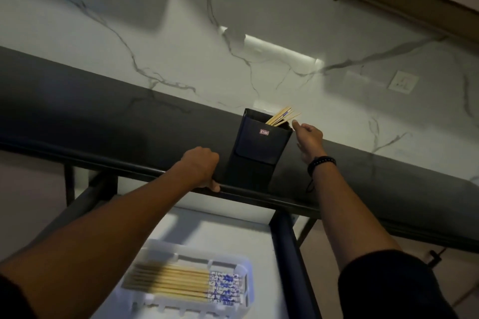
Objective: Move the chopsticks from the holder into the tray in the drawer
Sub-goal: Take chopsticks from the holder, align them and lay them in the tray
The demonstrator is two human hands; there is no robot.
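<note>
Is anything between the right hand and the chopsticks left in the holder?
Nothing visible. The right hand is open beside the holder, fingertips just short of the chopsticks sticking out of its top right corner. The gap between them looks clear.

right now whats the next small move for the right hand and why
Probably close the right hand on the wooden chopsticks poking from the black rectangular holder: its open fingers sit just beside their tips, and several already lie in the clear plastic tray.
</note>
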